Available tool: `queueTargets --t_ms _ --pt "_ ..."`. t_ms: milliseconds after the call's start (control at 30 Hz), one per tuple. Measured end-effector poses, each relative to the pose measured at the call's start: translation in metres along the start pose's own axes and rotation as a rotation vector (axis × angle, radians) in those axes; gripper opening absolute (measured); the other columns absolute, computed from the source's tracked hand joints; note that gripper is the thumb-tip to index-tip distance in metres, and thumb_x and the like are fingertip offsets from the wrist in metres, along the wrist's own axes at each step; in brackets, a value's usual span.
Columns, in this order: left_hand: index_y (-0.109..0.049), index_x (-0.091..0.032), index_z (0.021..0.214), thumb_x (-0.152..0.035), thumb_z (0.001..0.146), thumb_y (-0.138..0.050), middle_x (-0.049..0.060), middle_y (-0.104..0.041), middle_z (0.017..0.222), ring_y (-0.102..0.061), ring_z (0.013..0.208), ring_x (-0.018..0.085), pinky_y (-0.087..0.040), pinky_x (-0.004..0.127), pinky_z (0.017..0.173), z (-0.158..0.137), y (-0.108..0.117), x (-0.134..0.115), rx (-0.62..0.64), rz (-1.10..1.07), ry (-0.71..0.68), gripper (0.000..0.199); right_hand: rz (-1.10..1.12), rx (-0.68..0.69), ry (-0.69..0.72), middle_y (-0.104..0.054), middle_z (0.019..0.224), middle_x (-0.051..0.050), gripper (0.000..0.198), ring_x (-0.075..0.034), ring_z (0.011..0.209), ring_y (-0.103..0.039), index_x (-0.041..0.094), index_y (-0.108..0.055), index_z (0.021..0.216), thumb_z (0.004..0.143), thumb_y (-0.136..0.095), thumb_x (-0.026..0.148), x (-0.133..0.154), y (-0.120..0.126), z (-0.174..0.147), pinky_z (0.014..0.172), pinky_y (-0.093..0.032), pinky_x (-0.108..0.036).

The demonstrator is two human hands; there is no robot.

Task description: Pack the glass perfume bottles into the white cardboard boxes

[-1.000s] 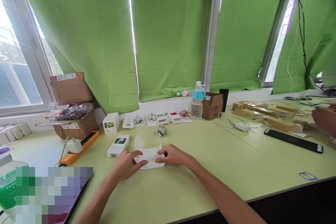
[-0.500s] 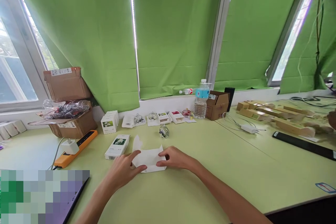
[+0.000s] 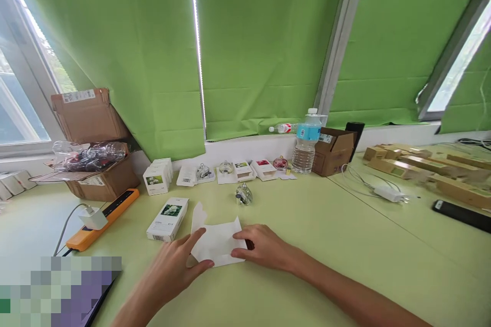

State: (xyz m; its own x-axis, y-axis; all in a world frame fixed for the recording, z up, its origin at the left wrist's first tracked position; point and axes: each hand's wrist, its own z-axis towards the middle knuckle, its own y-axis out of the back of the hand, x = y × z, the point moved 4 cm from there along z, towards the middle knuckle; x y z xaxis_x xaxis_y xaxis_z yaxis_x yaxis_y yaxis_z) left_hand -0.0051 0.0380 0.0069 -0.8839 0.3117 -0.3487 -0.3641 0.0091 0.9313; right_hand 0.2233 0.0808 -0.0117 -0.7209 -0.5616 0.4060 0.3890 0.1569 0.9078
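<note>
A white cardboard piece (image 3: 219, 243) with raised flaps lies on the table in front of me, its plain inner side up. My left hand (image 3: 184, 260) holds its left side, index finger and thumb apart along the edge. The right edge is gripped between the thumb and fingers of my right hand (image 3: 261, 247). Just beyond the card a small clear glass bottle (image 3: 244, 194) lies tilted. A white box with a flower picture (image 3: 169, 219) lies flat to the left of the card.
White boxes (image 3: 158, 177) stand at the back left, beside opened packs with glass bottles (image 3: 225, 167). A water bottle (image 3: 306, 143) and brown carton (image 3: 333, 150) are behind. An orange power strip (image 3: 103, 220) lies left, a white charger (image 3: 391, 193) and long cartons (image 3: 402, 169) right.
The view has shifted, so the back-right objects appear farther right. Both hands keep their hold on the white cardboard piece, with little visible change in its shape.
</note>
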Motion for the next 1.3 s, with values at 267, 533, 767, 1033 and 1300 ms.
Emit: queueTargets --t_ms 267,533,767,1033,1300 --pt "-0.040 -0.043 0.135 -0.070 0.075 -0.047 -0.002 -0.057 0.130 -0.056 0.113 0.029 -0.044 0.037 0.090 0.005 -0.012 0.016 0.037 -0.009 0.082 0.066 -0.013 -0.120 0.047 -0.070 0.086 -0.005 0.048 -0.022 0.079 -0.062 0.026 -0.067 0.107 0.082 -0.049 0.063 -0.014 -0.020 0.000 0.069 -0.037 -0.029" --pt "-0.033 -0.045 0.139 -0.069 0.076 -0.047 -0.003 -0.053 0.135 -0.055 0.114 0.031 -0.044 0.039 0.091 0.008 -0.014 0.023 0.054 -0.024 0.122 0.069 -0.024 -0.107 0.067 -0.068 0.104 -0.005 0.046 -0.024 0.091 -0.062 0.030 -0.062 0.115 0.083 -0.051 0.061 -0.011 -0.021 -0.002 0.079 -0.040 -0.032" --pt "-0.008 -0.032 0.148 -0.050 0.083 -0.048 0.004 -0.043 0.143 -0.055 0.115 0.029 -0.046 0.035 0.088 0.007 -0.009 0.009 0.076 -0.028 0.092 0.079 -0.076 -0.131 0.073 -0.066 0.111 -0.008 0.055 -0.025 0.097 -0.061 0.028 -0.058 0.122 0.079 -0.054 0.063 -0.010 -0.022 -0.005 0.083 -0.041 -0.033" --pt "-0.012 -0.026 0.148 -0.032 0.087 -0.044 0.011 -0.050 0.136 -0.062 0.102 0.028 -0.048 0.032 0.078 -0.002 -0.005 0.001 0.124 0.053 0.087 0.070 -0.126 -0.142 0.075 -0.068 0.096 -0.007 0.047 -0.022 0.085 -0.062 0.025 -0.061 0.118 0.083 -0.053 0.056 0.002 -0.017 -0.003 0.074 -0.042 -0.030" --pt "-0.032 -0.027 0.143 -0.036 0.091 -0.041 0.012 -0.070 0.090 -0.067 0.083 0.031 -0.043 0.034 0.066 -0.008 -0.008 -0.005 0.174 0.167 0.100 0.054 -0.163 -0.145 0.068 -0.068 0.089 -0.007 0.044 -0.021 0.081 -0.061 0.023 -0.061 0.118 0.087 -0.049 0.052 0.007 -0.017 -0.003 0.070 -0.040 -0.030"
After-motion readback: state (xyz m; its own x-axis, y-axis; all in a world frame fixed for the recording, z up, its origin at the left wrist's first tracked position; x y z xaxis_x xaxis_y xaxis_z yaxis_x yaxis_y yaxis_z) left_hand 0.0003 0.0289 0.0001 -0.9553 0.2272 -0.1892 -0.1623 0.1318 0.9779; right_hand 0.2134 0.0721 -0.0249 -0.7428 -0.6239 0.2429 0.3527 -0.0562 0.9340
